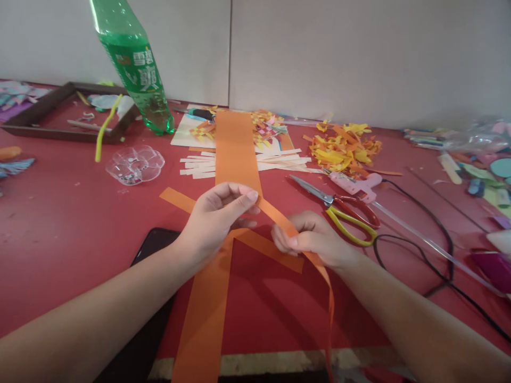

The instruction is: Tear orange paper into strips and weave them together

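A narrow orange paper strip (pixel 275 215) is stretched between my two hands above the table. My left hand (pixel 223 210) pinches its end between thumb and fingers. Further along, my right hand (pixel 309 239) is closed on the same strip, whose loose length hangs down past the front edge. Below lies a wide orange paper band (pixel 235 146), running from the back of the table to the front edge and partly covered by my left hand. Another orange strip (pixel 275 252) lies slantwise beneath my hands. Scissors (pixel 331 205) with red and yellow handles rest right of my right hand.
A pink glue gun (pixel 357 185) with its black cord lies right. Behind are orange and yellow paper scraps (pixel 347 149) and cream strips (pixel 199 164). A green bottle (pixel 138 69), clear palette (pixel 136 164), dark frame (pixel 40 130) and black phone (pixel 154 247) are left.
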Demonstrator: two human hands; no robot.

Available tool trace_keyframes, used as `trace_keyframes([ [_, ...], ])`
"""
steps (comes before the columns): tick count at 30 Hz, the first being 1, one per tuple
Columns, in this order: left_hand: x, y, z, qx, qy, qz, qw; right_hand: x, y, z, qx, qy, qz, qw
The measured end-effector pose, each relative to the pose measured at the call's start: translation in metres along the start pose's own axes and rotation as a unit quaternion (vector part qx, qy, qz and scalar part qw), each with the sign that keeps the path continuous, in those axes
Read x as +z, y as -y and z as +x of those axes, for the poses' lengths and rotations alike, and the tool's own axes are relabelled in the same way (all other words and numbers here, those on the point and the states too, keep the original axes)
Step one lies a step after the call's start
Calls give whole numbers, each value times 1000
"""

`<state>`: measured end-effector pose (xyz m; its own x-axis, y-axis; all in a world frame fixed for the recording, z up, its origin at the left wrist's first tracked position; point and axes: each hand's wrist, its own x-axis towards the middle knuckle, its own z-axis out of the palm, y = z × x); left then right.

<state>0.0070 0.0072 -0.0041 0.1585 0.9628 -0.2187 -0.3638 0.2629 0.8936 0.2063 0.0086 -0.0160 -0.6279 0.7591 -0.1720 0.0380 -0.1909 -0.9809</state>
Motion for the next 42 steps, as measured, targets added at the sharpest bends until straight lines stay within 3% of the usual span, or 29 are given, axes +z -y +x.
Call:
trace_keyframes([
  [5,0,3,-1,-17,27,35,999,2,-5,3,-52,-138,7,989],
  [8,3,3,-3,-25,50,87,995,2,-6,6,-91,-182,-24,979],
  [16,1,6,-5,30,81,186,979,4,-3,5,-115,-191,-100,970],
  [30,-1,8,-5,59,124,207,969,9,2,8,-117,-188,-107,969],
  [42,1,6,-4,-4,107,141,984,8,-2,5,-131,-180,-91,971],
])
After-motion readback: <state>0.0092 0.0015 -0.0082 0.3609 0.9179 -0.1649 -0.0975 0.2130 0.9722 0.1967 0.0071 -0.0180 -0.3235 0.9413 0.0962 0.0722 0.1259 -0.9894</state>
